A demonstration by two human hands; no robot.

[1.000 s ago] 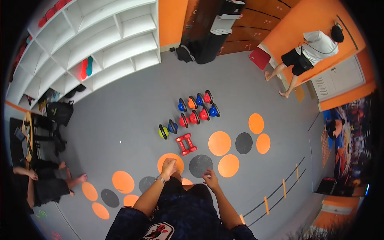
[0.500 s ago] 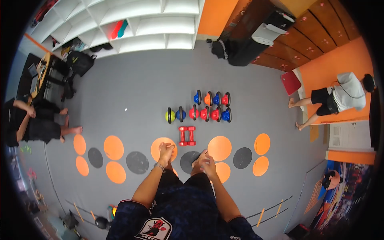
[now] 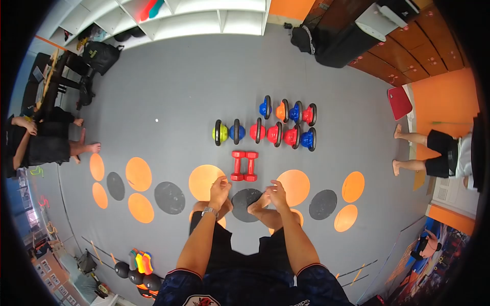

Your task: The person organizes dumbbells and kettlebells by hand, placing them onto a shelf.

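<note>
My left hand (image 3: pixel 220 189) hangs above the floor with loosely bent fingers and holds nothing. On that wrist is a metal watch (image 3: pixel 209 210). My right hand (image 3: pixel 276 196) hovers over my right foot, fingers slightly apart, with nothing in it. Just beyond the hands, two red dumbbells lie side by side: the left dumbbell (image 3: pixel 238 166) and the right dumbbell (image 3: pixel 251 166). Neither hand touches them; the left is nearer. Farther out stand two rows of kettlebells, among them a lime kettlebell (image 3: pixel 220 133), a blue kettlebell (image 3: pixel 237 133) and an orange kettlebell (image 3: pixel 281 110).
Orange and black discs mark the grey floor (image 3: pixel 168 86). One person (image 3: pixel 51 135) is at the left by a table; another person (image 3: pixel 439 153) stands at the right near a red stool (image 3: pixel 399 103). White shelves (image 3: pixel 204 28) line the far wall. Black balls (image 3: pixel 137 277) lie lower left.
My view has tilted down and my knees have bent more. Both hands have moved forward towards the dumbbells and a little farther apart. The dumbbells and kettlebells remain in place on the floor.
</note>
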